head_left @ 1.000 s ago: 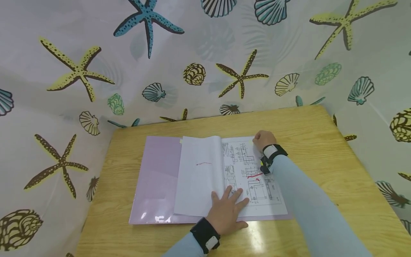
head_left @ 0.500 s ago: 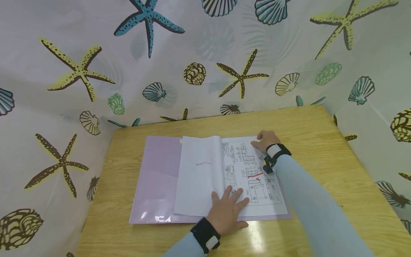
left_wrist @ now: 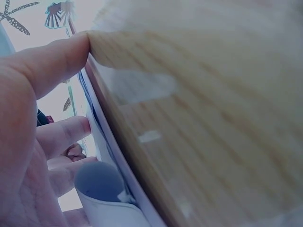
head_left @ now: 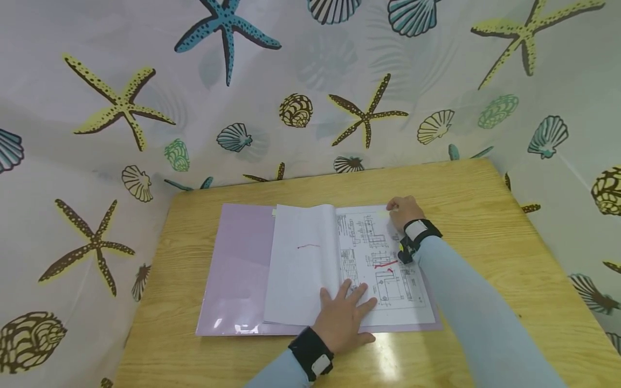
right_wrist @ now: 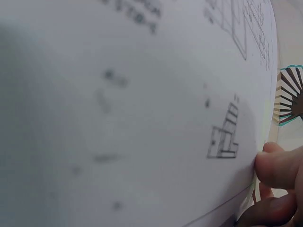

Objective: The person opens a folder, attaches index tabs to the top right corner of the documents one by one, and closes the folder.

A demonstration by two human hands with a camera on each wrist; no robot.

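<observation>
Head view looks down from above; both wrist views sit close against the same drawing page (head_left: pixel 383 264).

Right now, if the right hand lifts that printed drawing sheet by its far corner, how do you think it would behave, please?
The thin white drawing sheet will probably flop and curl, since the pages beside it already bow. It looks light. The left hand pressing its near edge should stop it sliding on the glossy lilac plastic folder.
</observation>
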